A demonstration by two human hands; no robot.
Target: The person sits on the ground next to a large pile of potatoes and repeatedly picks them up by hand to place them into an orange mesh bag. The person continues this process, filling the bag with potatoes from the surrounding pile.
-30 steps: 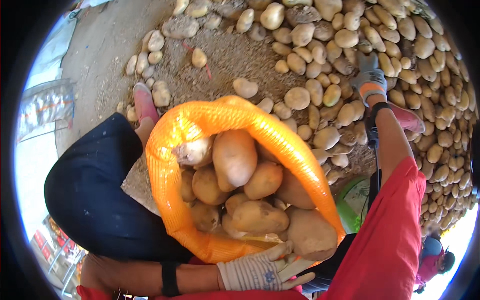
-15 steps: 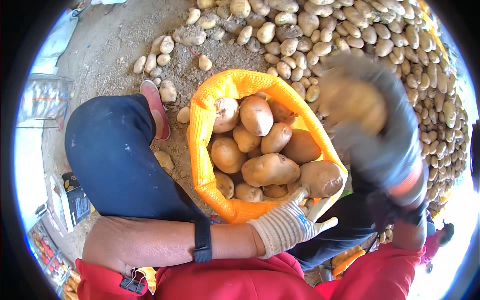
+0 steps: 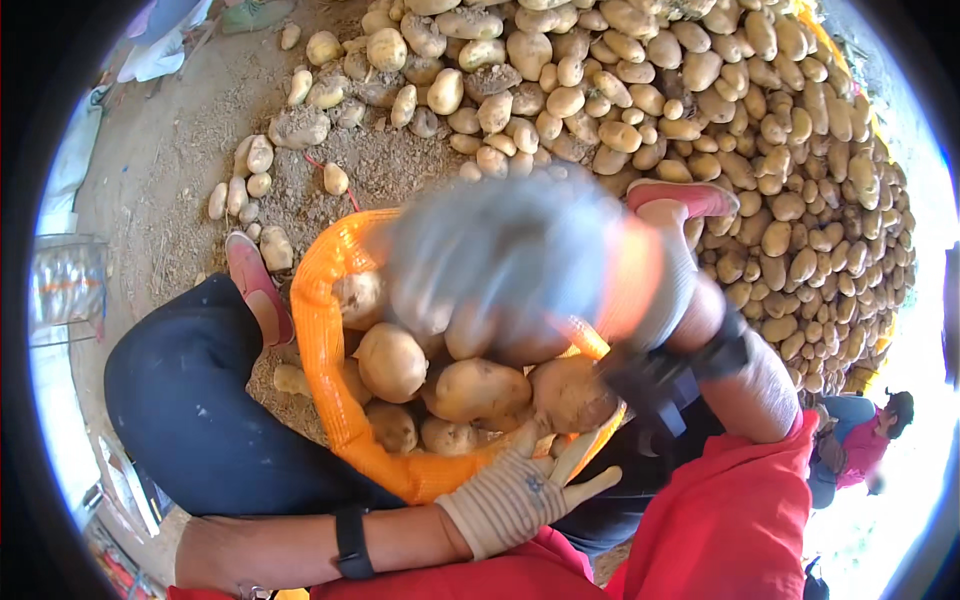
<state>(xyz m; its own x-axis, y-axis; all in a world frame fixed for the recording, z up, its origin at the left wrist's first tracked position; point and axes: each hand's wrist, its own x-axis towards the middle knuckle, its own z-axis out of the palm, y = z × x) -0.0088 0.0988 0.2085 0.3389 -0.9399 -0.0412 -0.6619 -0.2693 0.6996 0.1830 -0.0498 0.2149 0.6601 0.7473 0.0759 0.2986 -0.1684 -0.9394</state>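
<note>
An orange woven sack [image 3: 330, 385] stands open between my knees, holding several large potatoes [image 3: 480, 391]. My left hand [image 3: 515, 498], in a white striped glove, is at its near right rim. Some of its fingers reach inside against a potato while others lie outside, so the rim is held between them. Over the sack's far right side is my right hand [image 3: 500, 265], in a grey glove with an orange cuff. Motion smears its fingers, and whether a potato is under the palm is hidden. It covers part of the sack's mouth.
A large potato heap [image 3: 790, 200] spreads from the far side round to the right. Loose potatoes [image 3: 259, 185] lie on the dirt floor [image 3: 170, 170] at the far left. A wire basket [image 3: 68, 285] stands at the left edge. Another person [image 3: 860, 440] is at the right.
My right hand has swung left from beside the heap, where it held a potato, to over the sack. My left hand stays at the rim. The view has shifted right.
</note>
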